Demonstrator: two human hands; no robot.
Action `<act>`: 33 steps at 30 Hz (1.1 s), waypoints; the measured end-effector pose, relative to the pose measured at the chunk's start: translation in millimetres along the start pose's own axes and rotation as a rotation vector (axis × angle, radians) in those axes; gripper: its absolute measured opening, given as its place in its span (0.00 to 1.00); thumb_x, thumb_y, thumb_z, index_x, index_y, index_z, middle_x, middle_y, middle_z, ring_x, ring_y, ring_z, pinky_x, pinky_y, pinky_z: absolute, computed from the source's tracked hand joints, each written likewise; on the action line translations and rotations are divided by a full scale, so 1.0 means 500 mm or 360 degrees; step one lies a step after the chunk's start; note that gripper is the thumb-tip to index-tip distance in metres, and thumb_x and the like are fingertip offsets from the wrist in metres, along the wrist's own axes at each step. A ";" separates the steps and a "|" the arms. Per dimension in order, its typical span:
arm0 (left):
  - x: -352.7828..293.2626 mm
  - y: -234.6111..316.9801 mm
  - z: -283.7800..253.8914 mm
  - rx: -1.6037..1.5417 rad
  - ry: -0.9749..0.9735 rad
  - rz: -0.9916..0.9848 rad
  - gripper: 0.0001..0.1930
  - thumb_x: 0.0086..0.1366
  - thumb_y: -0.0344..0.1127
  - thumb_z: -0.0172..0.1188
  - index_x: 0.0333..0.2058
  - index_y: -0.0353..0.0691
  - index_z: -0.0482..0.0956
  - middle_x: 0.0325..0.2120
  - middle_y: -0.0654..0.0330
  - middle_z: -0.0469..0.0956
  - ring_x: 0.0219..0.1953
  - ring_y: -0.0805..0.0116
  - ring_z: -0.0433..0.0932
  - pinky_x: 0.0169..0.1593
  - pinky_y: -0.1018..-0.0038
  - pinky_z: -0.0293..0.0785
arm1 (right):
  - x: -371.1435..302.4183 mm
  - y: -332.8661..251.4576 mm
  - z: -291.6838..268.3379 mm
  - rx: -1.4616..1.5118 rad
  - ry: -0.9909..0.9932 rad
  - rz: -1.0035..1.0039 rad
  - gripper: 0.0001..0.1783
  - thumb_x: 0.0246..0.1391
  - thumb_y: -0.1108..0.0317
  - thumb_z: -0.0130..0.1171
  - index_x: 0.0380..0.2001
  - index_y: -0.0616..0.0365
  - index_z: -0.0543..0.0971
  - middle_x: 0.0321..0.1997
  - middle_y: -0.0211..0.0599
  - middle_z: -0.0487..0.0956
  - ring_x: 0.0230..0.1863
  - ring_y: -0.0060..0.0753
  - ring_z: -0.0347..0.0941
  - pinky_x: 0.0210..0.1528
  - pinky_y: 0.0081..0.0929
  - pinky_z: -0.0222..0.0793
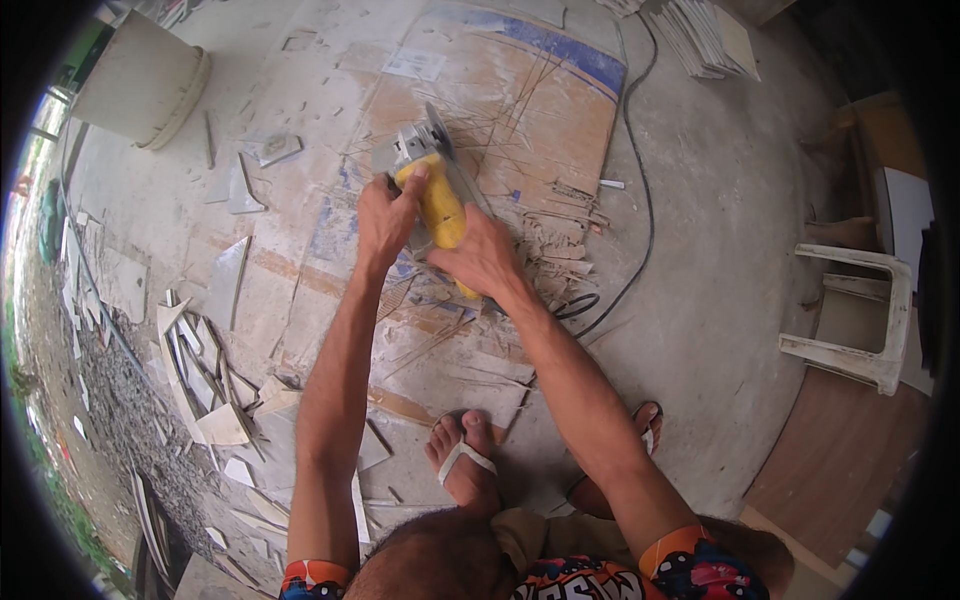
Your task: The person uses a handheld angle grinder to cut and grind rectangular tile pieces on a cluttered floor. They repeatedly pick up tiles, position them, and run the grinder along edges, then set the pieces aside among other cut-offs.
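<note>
A yellow handheld tile cutter point(437, 205) with a grey metal base and an upright round blade is ahead of me, low over the floor. My left hand point(388, 218) is closed on the left of its front end, with the thumb on the yellow body. Around the rear part of the body wraps my right hand point(480, 252). A narrow grey flat piece shows along the tool's right side; the tool and my hands hide most of it. Beneath lies a scored, dusty brown board point(530, 125) with a blue strip at its far end.
A dark cord point(650, 180) curves over the floor on the right. Broken tile pieces point(215, 375) lie heaped at the left, with thin offcuts point(565, 245) beside the cutter. A dusty bucket point(140, 85) stands far left, stacked tiles point(705, 40) far right, and a white plastic stool point(895, 320) at right.
</note>
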State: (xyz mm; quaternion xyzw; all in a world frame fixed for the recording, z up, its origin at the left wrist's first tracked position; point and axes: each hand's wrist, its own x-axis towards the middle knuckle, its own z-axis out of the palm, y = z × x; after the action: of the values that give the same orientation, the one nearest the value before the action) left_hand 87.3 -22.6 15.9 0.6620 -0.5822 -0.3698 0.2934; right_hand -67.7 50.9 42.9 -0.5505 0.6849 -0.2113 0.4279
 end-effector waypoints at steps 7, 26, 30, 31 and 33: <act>-0.051 0.012 0.002 0.0007 -0.0011 0.0054 0.35 0.65 0.63 0.62 0.32 0.26 0.78 0.23 0.55 0.75 0.26 0.69 0.71 0.31 0.66 0.69 | -0.041 0.013 -0.006 0.0017 0.0022 0.0075 0.32 0.38 0.58 0.72 0.43 0.67 0.74 0.37 0.62 0.82 0.41 0.63 0.81 0.45 0.48 0.77; -0.053 0.003 0.008 0.0032 -0.0018 0.0034 0.35 0.65 0.64 0.62 0.33 0.26 0.78 0.23 0.55 0.76 0.26 0.68 0.71 0.31 0.66 0.69 | -0.057 0.010 -0.013 -0.0020 -0.0021 0.0084 0.32 0.41 0.57 0.71 0.43 0.69 0.72 0.37 0.64 0.82 0.40 0.67 0.81 0.44 0.50 0.78; -0.057 0.002 0.005 0.0035 -0.0057 0.0046 0.35 0.65 0.64 0.62 0.32 0.26 0.78 0.23 0.55 0.75 0.26 0.68 0.71 0.30 0.66 0.69 | -0.060 0.019 -0.007 -0.0024 0.0002 0.0041 0.31 0.41 0.57 0.71 0.43 0.69 0.72 0.37 0.63 0.82 0.40 0.65 0.81 0.44 0.50 0.78; -0.062 0.004 0.006 0.0020 -0.0071 0.0049 0.35 0.65 0.64 0.62 0.31 0.26 0.78 0.22 0.55 0.75 0.26 0.69 0.71 0.30 0.66 0.69 | -0.062 0.020 -0.008 -0.0028 -0.0004 0.0048 0.31 0.41 0.58 0.71 0.43 0.69 0.72 0.37 0.63 0.82 0.40 0.65 0.81 0.44 0.50 0.78; -0.077 0.010 0.010 -0.0024 -0.0028 0.0094 0.35 0.65 0.64 0.62 0.31 0.26 0.78 0.22 0.55 0.75 0.26 0.69 0.71 0.30 0.66 0.69 | -0.070 0.022 -0.011 -0.0035 -0.0012 0.0063 0.31 0.42 0.58 0.72 0.43 0.69 0.72 0.38 0.64 0.82 0.40 0.66 0.81 0.44 0.50 0.78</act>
State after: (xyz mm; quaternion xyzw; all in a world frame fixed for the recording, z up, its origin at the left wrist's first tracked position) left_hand 78.6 14.7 23.1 0.6390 -0.6012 -0.3712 0.3040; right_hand -77.7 85.9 49.9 -0.5423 0.6964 -0.1931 0.4286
